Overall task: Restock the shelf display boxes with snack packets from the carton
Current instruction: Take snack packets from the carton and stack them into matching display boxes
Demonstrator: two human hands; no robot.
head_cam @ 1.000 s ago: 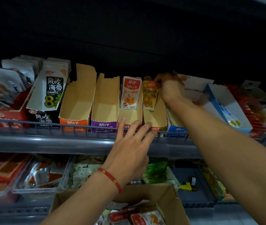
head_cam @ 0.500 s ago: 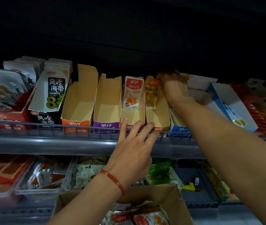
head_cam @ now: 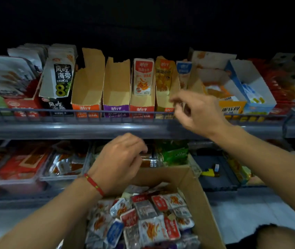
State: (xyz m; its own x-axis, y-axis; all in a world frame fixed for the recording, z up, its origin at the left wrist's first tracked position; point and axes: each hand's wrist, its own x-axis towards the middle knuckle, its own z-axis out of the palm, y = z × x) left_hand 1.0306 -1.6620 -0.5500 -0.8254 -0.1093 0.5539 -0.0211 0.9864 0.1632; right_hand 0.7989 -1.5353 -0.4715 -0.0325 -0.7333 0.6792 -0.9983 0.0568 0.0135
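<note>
Cardboard carton beneath both hands.

At ten o'clock the black-and-white seaweed box reads 风吃海带 over a large green 8, while the other display boxes' logos look like 劲仔, though blurred.

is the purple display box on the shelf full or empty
Empty as far as it shows: the purple display box shows only bare brown cardboard inside, while the red one beside it holds an upright packet.
</note>
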